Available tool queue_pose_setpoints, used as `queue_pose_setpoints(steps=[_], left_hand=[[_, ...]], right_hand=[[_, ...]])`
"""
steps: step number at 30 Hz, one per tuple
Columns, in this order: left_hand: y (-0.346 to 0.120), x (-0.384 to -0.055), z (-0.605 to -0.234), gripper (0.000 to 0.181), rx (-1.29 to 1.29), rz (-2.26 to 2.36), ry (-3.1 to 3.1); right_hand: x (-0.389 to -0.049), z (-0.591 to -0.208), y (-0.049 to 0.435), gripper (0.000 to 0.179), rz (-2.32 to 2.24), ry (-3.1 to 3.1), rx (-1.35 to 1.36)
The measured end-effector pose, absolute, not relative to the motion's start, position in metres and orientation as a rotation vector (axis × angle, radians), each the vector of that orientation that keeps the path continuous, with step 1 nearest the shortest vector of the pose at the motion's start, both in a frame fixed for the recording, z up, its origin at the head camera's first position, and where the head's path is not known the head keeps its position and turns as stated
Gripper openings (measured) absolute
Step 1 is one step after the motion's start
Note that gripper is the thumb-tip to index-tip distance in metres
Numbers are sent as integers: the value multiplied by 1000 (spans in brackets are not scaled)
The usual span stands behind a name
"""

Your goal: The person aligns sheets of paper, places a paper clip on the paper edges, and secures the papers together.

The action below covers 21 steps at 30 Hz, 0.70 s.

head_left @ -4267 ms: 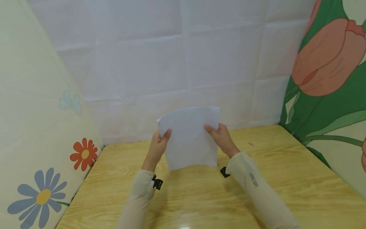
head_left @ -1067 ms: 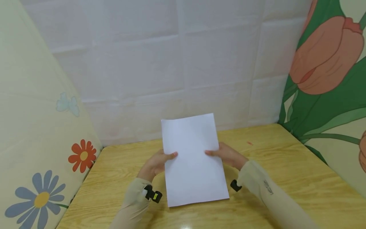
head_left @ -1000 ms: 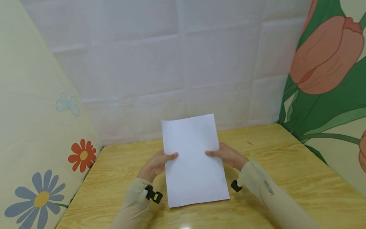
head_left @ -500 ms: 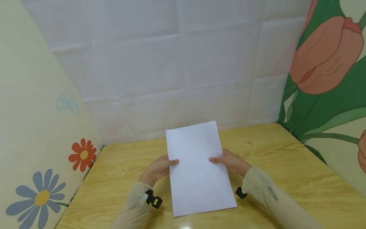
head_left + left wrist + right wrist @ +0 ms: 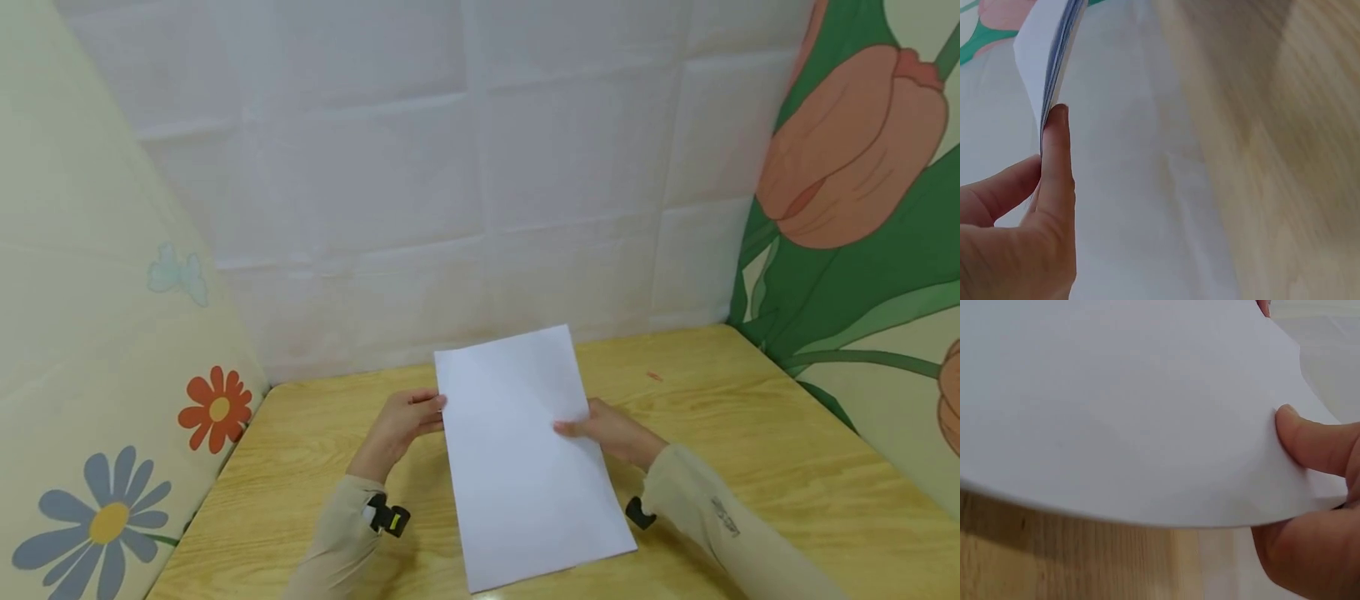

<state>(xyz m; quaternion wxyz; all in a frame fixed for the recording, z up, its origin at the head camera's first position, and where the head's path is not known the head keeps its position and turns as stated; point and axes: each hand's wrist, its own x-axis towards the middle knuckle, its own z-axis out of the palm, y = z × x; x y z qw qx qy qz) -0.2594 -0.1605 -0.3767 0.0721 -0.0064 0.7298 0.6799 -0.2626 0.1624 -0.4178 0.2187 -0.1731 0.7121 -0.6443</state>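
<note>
A stack of white paper (image 5: 517, 467), its upper face blank, slants toward me above the table, turned slightly askew. At its left edge, near the upper corner, my left hand (image 5: 397, 421) pinches it between thumb and fingertips. The left wrist view shows the layered edges of the sheets (image 5: 1054, 69) caught at the tips of that hand. My right hand (image 5: 615, 432) grips the opposite edge. In the right wrist view the right thumb (image 5: 1313, 442) presses on the top face, while the fingers lie mostly hidden beneath.
Under the hands is a wood-grain table (image 5: 300, 467). A creased white cloth (image 5: 375, 183) hangs behind it, with flower-printed panels (image 5: 82, 333) at both sides. A small reddish mark (image 5: 655, 377) shows on the tabletop at the back right.
Held higher and bowed at first, the paper has come down toward me and turned slightly. My left thumb has slid off its face to the edge; the right hand keeps its grip.
</note>
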Motion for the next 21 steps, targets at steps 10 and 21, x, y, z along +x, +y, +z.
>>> queue_pose_setpoints(steps=[10, 21], left_hand=[[-154, -260, -377, 24, -44, 2180, 2322], [-154, -262, -381, 29, -93, 2195, 2405]], right_hand=[[-263, -421, 167, 59, -1747, 1993, -506], [-273, -427, 181, 34, -1660, 2188, -469]])
